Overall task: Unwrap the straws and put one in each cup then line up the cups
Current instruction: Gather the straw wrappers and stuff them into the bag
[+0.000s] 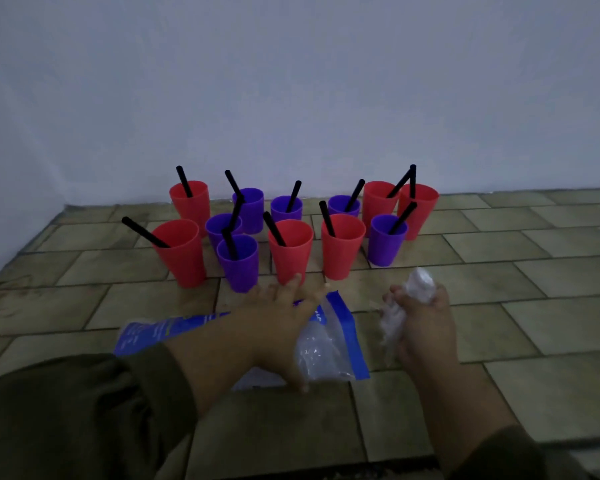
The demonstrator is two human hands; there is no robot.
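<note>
The red cups (184,254) and the purple cups (239,268) looked like smooth, opaque plastic with a soft matt sheen and no bright glints in the dim light. The black straws (273,228) looked like plain matt plastic, smooth along their length. The bag (340,341) was thin plastic film, partly clear and glossy with creases that caught the light, partly printed blue. The crumpled wrappers (420,282) gripped in the right hand (426,327) were thin, whitish, translucent and heavily wrinkled; plastic or paper could not be told. The floor tiles (499,271) looked hard and matt, mottled beige, with darker grout lines. The wall (291,81) was flat and matt. The sleeve (66,410) was dull olive cloth, soft and folded
</note>
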